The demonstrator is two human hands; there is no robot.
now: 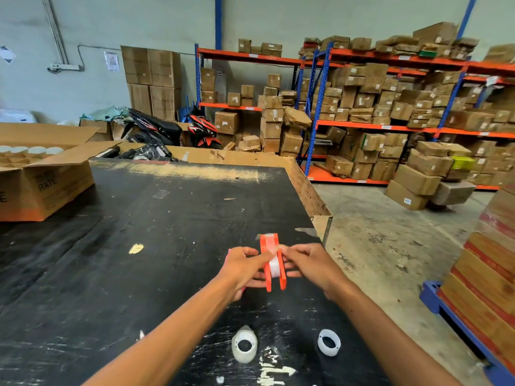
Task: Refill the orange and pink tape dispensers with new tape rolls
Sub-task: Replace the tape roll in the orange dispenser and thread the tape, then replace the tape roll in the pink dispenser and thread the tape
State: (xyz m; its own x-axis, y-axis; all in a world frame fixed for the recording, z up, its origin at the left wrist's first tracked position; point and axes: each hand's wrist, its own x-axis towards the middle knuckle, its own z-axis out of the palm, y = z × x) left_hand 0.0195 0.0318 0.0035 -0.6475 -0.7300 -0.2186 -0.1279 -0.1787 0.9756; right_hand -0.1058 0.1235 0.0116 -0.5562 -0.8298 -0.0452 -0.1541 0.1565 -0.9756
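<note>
The orange tape dispenser point(269, 247) is held upright over the black table point(156, 235), with a clear tape roll point(274, 267) seated between its two side plates. My left hand point(245, 267) grips its left side and my right hand point(305, 264) grips its right side, fingertips on the tape near the top. A sliver of pink shows behind my left hand; I cannot tell what it is. Two white ring-shaped pieces lie on the table near me: a thicker white ring point(244, 346) on the left and a thinner white ring point(329, 342) on the right.
An open cardboard box point(47, 185) with white round items stands at the table's left. The table's right edge point(315, 201) drops to a concrete floor. A blue pallet with stacked cartons point(490, 274) is at right. Shelving full of boxes and parked motorbikes fill the back.
</note>
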